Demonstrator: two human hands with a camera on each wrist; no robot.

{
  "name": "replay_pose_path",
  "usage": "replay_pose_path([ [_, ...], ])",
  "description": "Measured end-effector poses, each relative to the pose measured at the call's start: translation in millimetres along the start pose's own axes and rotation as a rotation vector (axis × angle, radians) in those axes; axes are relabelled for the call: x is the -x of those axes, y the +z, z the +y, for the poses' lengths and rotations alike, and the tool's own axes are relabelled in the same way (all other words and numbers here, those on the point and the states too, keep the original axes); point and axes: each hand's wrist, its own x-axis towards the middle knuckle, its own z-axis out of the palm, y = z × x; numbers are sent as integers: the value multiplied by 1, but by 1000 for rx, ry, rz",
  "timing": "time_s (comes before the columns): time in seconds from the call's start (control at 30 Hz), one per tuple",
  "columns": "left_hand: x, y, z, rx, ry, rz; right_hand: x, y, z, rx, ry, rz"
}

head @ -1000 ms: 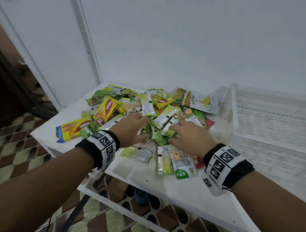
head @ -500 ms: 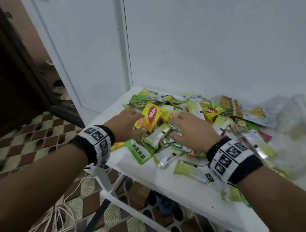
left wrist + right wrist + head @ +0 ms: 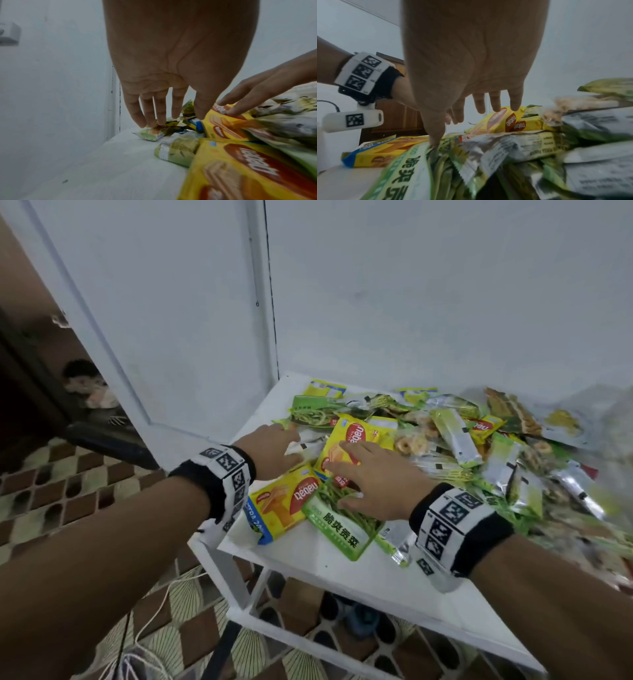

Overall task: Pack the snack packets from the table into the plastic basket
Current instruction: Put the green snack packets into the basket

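Snack packets (image 3: 445,446) lie heaped on a white table (image 3: 342,577) in a white-walled corner (checkered floor at left). The left hand (image 3: 270,448), fingers straight and spread, touches small packets at the heap's far-left edge. The right hand (image 3: 371,486) rests flat, apparently gripping nothing, on a yellow wafer packet (image 3: 349,446) and green packet (image 3: 337,518).

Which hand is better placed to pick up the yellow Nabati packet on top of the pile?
Right. The right hand already lies spread on that yellow Nabati packet, fingertips touching it. The left hand is beside it, its fingertips on a small packet at the pile's left edge.
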Motion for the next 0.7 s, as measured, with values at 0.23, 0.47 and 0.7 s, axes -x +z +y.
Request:
replay_pose_path([
  [0.23,-53,-14,-4,-86,-46,114,-18,-11,11,1,72,43],
  [0.47,-97,-3,-5,-234,6,141,-19,-19,22,-12,85,13],
  [0.7,-88,-12,-10,-159,97,401,-22,-25,26,-15,70,38],
])
